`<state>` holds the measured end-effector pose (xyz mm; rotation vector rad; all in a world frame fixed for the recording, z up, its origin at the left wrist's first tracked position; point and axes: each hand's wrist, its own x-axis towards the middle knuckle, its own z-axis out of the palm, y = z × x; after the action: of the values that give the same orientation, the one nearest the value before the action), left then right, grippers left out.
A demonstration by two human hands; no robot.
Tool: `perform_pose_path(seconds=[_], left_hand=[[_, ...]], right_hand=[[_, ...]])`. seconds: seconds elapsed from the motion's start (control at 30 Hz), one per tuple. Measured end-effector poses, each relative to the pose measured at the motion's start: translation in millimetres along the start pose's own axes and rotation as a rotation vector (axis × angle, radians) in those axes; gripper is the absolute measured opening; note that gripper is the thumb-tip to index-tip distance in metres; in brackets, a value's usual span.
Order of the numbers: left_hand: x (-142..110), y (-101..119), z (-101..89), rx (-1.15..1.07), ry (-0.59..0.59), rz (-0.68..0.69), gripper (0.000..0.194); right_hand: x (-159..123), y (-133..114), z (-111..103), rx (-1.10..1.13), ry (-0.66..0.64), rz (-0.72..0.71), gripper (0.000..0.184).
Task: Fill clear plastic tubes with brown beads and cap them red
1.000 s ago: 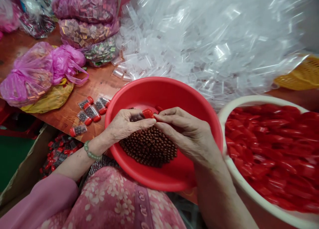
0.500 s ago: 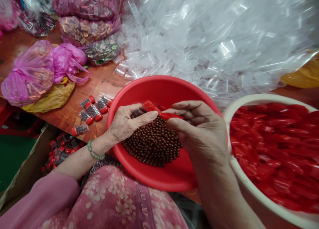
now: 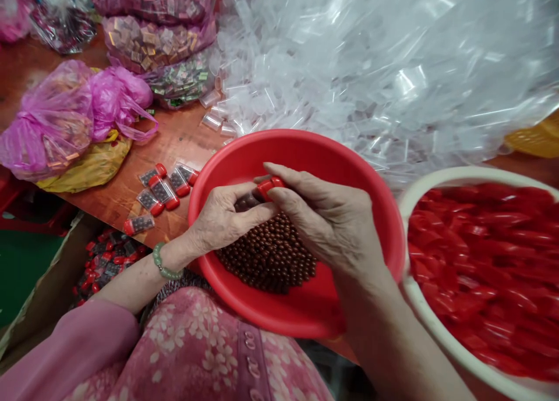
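Right fingers (image 3: 297, 185), closer than before, pinching red cap (image 3: 265, 187) at left hand's (image 3: 222, 220) tube (image 3: 247, 202)

The big basin (image 3: 279, 148) is the middle of it all. The beads (image 3: 266, 255) lie inside it, and the person's lap (image 3: 196, 337) is just in front of it. To the left of the basin, small filled tubes (image 3: 159, 191) lie on the surface (image 3: 183, 139). Farther left are plastic bags (image 3: 56, 121). Behind the basin is a big heap of little plastic tubes (image 3: 349, 81), and bags of small packets (image 3: 152, 40) are behind it on the left. To the right is a tub (image 3: 413, 279) full of caps (image 3: 480, 261). Down on the left, a box (image 3: 26, 331) holds more filled tubes (image 3: 107, 267).
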<state>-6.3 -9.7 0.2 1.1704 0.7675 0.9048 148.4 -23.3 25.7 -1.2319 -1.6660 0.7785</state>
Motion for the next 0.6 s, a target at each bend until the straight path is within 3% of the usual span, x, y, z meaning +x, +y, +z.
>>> perform_pose_path(seconds=[0.13,0.27,0.4,0.6], left_hand=[[1.7,-4.1,0.3,-0.022,-0.047,-0.046,0.023],[3.7,-1.3,1.2,-0.06,-0.123,-0.111,0.026],[4.4,2.0,0.5,0.055,-0.102,-0.182,0.025],[5.1,-4.0,0.6,0.057,-0.144,-0.163,0.026]], right_hand=[[-0.6,4.2,-5.6,-0.04,-0.124,-0.064,0.034],[0.3,12.1,-5.3,0.126,-0.001,0.072,0.029],[0.4,13.4,-0.7,0.318,0.104,0.168,0.024],[-4.8,6.0,4.6,0.2,0.054,0.118,0.02]])
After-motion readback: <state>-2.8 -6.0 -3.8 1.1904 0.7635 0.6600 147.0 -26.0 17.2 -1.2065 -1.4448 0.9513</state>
